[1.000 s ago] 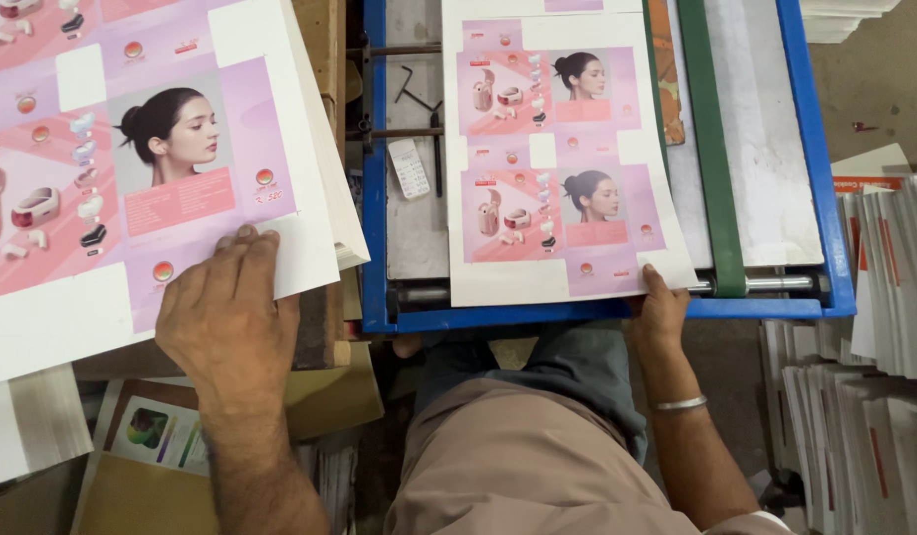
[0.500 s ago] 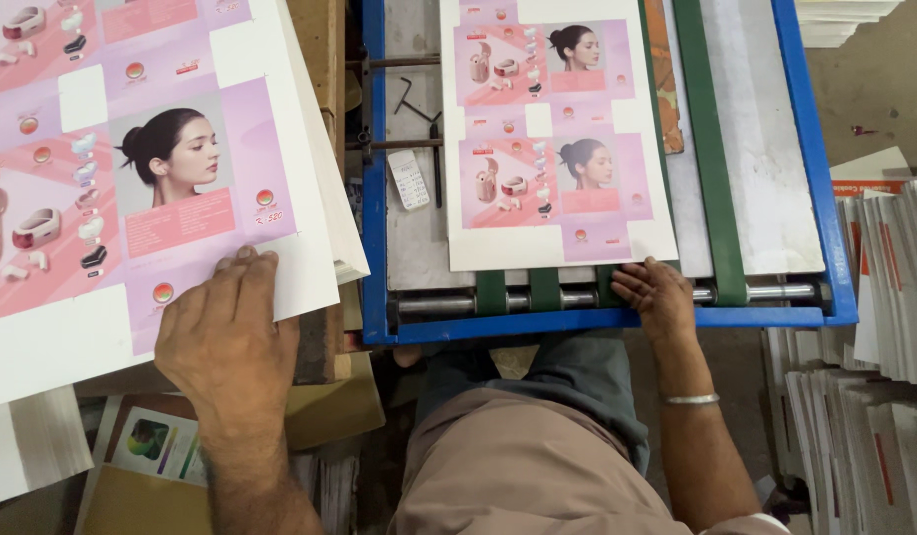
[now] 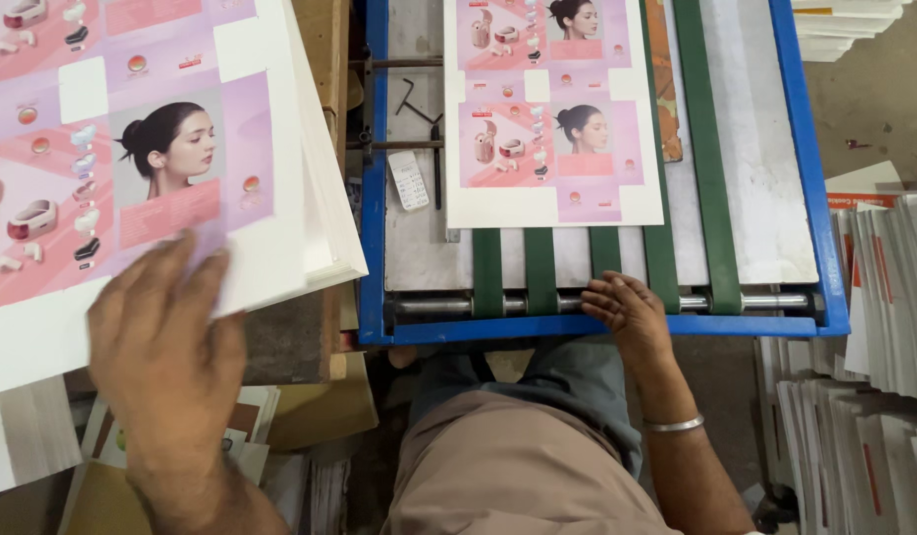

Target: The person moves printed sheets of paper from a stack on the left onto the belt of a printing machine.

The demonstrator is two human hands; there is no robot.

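My left hand [image 3: 166,342] lies flat on the near edge of a stack of printed pink and purple sheets [image 3: 131,149] at the left, fingers spread on the top sheet. My right hand [image 3: 627,309] rests on the near roller [image 3: 736,301] of a blue-framed feeder [image 3: 374,218], fingers bent, holding nothing. One printed sheet [image 3: 552,114] rides the green belts [image 3: 711,149] farther up the feeder, clear of my right hand.
A small white remote-like object [image 3: 410,179] and a hex key [image 3: 407,96] lie on the feeder's grey plate. Stacks of white sheets [image 3: 874,327] stand at the right. Cardboard and loose prints [image 3: 280,416] sit below the left stack. My lap fills the bottom centre.
The sheet on the belts has travelled away from me, out from under my right hand, which now rests at the roller. My left hand slid slightly along the stack's edge.
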